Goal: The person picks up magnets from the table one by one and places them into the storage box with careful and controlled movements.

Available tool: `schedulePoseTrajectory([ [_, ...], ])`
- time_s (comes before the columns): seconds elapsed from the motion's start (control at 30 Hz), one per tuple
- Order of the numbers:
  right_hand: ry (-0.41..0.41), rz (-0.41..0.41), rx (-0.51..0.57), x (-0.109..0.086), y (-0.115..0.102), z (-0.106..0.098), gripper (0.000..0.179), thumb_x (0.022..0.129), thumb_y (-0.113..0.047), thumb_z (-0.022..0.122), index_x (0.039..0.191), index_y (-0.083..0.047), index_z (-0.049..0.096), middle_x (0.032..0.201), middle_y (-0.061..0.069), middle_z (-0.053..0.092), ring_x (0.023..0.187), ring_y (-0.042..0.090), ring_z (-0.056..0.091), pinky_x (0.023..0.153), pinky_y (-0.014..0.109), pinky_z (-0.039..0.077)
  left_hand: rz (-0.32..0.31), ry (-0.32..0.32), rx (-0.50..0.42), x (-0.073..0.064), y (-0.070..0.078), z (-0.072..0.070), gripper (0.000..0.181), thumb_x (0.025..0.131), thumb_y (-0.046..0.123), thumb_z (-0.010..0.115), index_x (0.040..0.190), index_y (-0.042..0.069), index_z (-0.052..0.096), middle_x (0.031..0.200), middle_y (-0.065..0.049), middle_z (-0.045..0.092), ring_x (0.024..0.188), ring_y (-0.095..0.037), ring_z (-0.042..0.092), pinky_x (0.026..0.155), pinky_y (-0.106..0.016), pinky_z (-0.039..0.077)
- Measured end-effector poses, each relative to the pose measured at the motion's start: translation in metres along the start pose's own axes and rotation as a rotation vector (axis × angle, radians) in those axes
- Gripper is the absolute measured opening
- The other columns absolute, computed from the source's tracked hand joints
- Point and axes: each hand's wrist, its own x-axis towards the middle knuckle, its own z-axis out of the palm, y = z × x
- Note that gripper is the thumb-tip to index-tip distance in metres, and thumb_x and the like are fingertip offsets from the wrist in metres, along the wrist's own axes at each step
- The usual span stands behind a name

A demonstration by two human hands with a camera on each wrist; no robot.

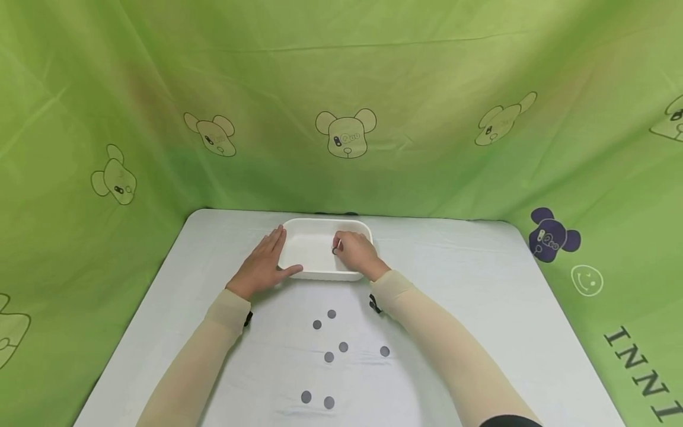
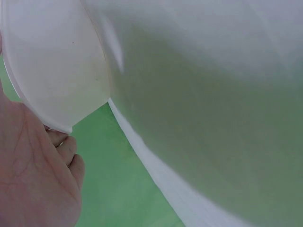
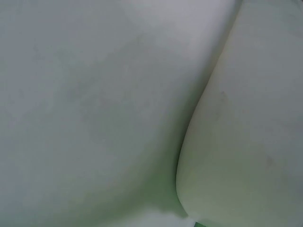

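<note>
Head view catches a small dark disc (image 1: pixel 334 251) pinched within a white tray (image 1: pixel 326 276)

Only from above do the right grip (image 1: pixel 354 249) and its disc appear together; pale surfaces and shadow fill the right wrist view. Left wrist adds the inner side of the left grip (image 1: pixel 264 261), close beside the tray's wall, with green cloth (image 2: pixel 113 179) beyond.

The right grip is drawn tight, thumb and finger meeting on the disc inside the tray (whether the disc touches the tray floor, I cannot tell). The left grip is spread wide, straight fingers along the tray's left end, thumb on the near rim.

The held disc is partly hidden by the fingertips. Seven loose discs (image 1: pixel 343 347), round, flat and grey, lie scattered on the white desk (image 1: pixel 453 261), nearer the person than both grips.
</note>
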Motion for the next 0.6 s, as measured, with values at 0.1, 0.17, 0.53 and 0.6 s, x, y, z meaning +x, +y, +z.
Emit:
schedulePoseTrajectory([
  [0.1, 0.003, 0.000, -0.015, 0.0007, -0.0001, 0.0010, 0.004, 0.101, -0.012, 0.072, 0.105, -0.010, 0.073, 0.097, 0.004, 0.074, 0.091, 0.023, 0.068, 0.093, 0.044, 0.055, -0.001, -0.002, -0.002, 0.0009, -0.0007, 0.0003, 0.112, 0.101, 0.073, 0.055, 0.171, 0.002, 0.002, 0.181, -0.012, -0.002, 0.167, -0.028, 0.003, 0.136, -0.041, 0.006],
  [0.17, 0.007, -0.001, -0.023, 0.0011, 0.0003, 0.0020, 0.004, 0.101, -0.011, 0.072, 0.105, -0.010, 0.074, 0.098, 0.004, 0.074, 0.091, 0.023, 0.068, 0.090, 0.043, 0.056, -0.001, -0.002, -0.002, 0.0013, -0.0014, 0.0008, 0.112, 0.102, 0.073, 0.055, 0.171, 0.003, 0.002, 0.181, -0.011, -0.002, 0.167, -0.027, 0.003, 0.136, -0.041, 0.006],
  [0.53, 0.037, -0.036, -0.003, 0.0015, 0.0014, 0.0016, 0.010, 0.103, -0.015, 0.071, 0.112, -0.010, 0.073, 0.098, 0.004, 0.072, 0.089, 0.022, 0.067, 0.090, 0.042, 0.053, 0.004, 0.001, -0.002, 0.0010, -0.0013, 0.0005, 0.113, 0.101, 0.072, 0.056, 0.171, 0.001, 0.003, 0.181, -0.013, -0.001, 0.167, -0.028, 0.004, 0.136, -0.042, 0.006],
  [0.6, 0.064, -0.049, 0.024, 0.0011, 0.0020, 0.0016, 0.011, 0.103, -0.015, 0.071, 0.112, -0.010, 0.072, 0.099, 0.003, 0.072, 0.089, 0.022, 0.067, 0.087, 0.041, 0.054, 0.002, -0.002, 0.002, 0.0010, -0.0011, 0.0005, 0.112, 0.101, 0.072, 0.056, 0.171, 0.001, 0.003, 0.181, -0.013, -0.001, 0.167, -0.028, 0.003, 0.136, -0.042, 0.006],
])
